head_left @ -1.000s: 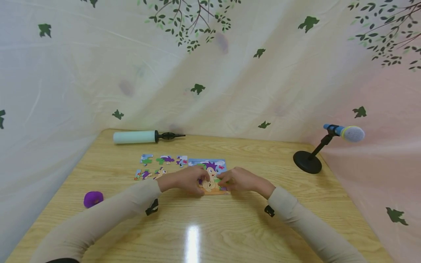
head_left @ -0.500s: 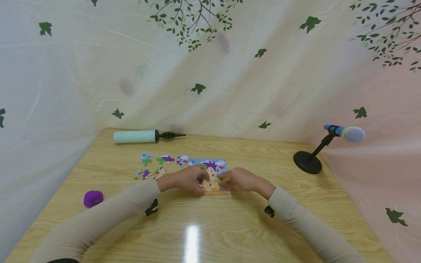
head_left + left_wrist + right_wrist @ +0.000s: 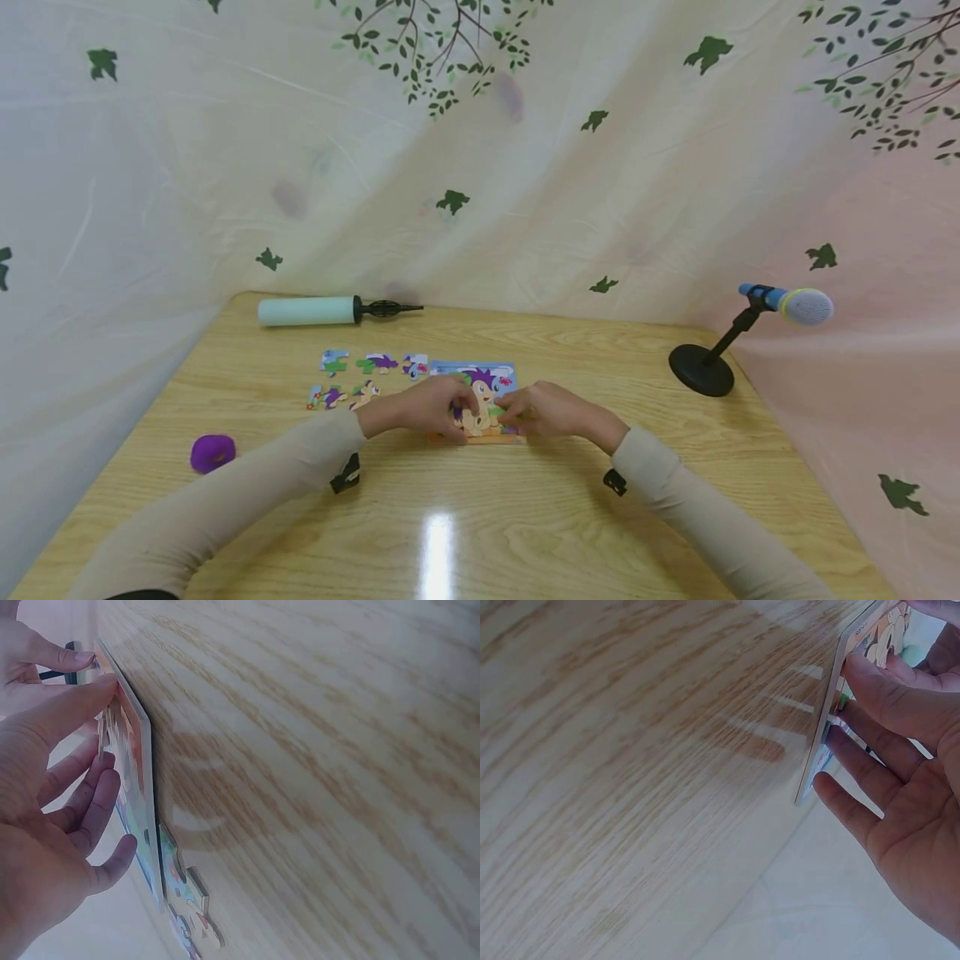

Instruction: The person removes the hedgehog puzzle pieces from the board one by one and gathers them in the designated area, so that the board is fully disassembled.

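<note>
A jigsaw puzzle board (image 3: 472, 366) with a blue top edge and a purple-haired cartoon pony lies mid-table. My left hand (image 3: 435, 406) reaches over its left side and pinches a thin puzzle piece (image 3: 102, 739), which stands tilted above the board in the left wrist view. My right hand (image 3: 551, 408) is at the board's right side. In the right wrist view its thumb rests by the board's lower edge and its fingertips touch the picture; whether they pinch a piece is hidden. Beige pony artwork (image 3: 477, 423) shows between the hands.
Loose puzzle pieces (image 3: 377, 364) lie in two rows left of the board. A light-blue hand pump (image 3: 307, 312) lies at the back left. A purple object (image 3: 213, 454) sits near the left forearm. A microphone (image 3: 802, 306) on a black stand is at the right.
Both hands keep almost the same place. The beige artwork between the left fingers looks slightly shifted; the loose pieces have not moved.
</note>
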{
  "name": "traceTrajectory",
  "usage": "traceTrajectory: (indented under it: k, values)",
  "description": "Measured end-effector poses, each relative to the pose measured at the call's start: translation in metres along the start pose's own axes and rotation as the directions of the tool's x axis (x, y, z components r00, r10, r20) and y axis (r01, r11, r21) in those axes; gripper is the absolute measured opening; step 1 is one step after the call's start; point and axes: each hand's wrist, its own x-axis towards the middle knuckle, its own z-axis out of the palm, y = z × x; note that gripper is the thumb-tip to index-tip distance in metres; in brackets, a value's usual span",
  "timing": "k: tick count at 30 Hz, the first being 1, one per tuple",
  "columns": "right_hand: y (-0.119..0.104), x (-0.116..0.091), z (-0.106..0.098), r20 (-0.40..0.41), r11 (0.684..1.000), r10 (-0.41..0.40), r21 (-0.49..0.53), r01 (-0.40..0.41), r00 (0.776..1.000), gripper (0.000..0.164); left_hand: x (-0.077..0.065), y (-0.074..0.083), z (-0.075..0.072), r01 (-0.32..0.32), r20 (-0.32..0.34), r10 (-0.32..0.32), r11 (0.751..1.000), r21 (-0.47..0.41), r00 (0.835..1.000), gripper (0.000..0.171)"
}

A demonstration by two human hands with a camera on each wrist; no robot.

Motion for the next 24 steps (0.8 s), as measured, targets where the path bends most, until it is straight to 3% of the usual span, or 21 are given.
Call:
traceTrajectory:
  k: [13,18,24]
  values:
    - [-0.0014,-0.0005,-0.0018,0.007,1.000,0.022,0.004,-0.022,1.000,0.023,-0.0002,0.0023,0.0012,0.027,-0.012,-0.027,0.999,0.043,1.000,0.042]
    - [-0.0021,-0.0007,-0.0023,0.013,1.000,0.026,0.005,-0.026,1.000,0.023,-0.0007,0.0027,0.0001,0.010,0.001,-0.010,0.998,0.066,1.000,0.050]
    - [-0.0017,-0.0006,-0.0017,0.017,1.000,0.029,0.008,-0.029,0.999,0.024,-0.0029,0.0032,-0.0018,-0.004,0.016,0.002,0.996,0.086,1.000,0.047]
